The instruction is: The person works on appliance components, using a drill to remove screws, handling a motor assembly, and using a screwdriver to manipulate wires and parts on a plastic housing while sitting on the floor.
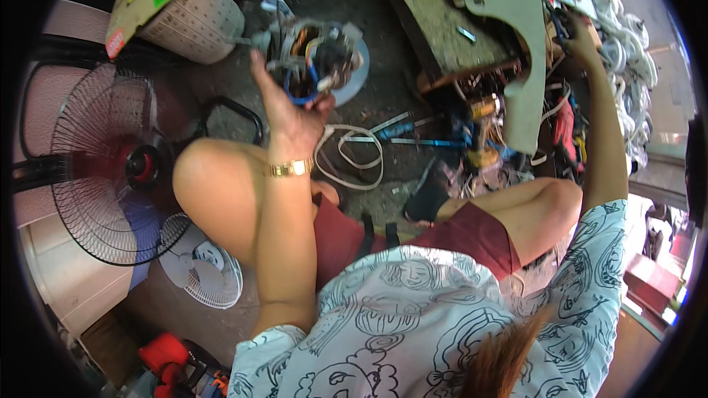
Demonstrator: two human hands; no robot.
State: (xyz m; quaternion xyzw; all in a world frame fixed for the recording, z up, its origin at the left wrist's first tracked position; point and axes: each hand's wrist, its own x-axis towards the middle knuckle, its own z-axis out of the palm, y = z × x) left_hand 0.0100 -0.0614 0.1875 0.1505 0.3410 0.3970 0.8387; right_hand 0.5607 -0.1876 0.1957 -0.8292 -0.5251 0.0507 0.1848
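Left hand (291,114) clenched around fan motor (313,59), held up. Looks heavy, hard, wires easy to break; best held by metal body. Right hand (579,37) among tools, grip hidden.

Setting: small repair workshop, prob. for elec. fans; work done seated on bare concrete floor (383,0). Evidence: black wire fan guard w/ red hub (110,166) at left, small white fan (206,269) near left, stripped fan motor w/ exposed windings + coloured wires (313,55) held up at centre. Far right: worn wooden bench (442,22) cluttered w/ parts. Below it, loose hand tools, screwdrivers (413,136), wire scraps. White cord coil (354,158) on floor. Perforated basket (195,18) far left.
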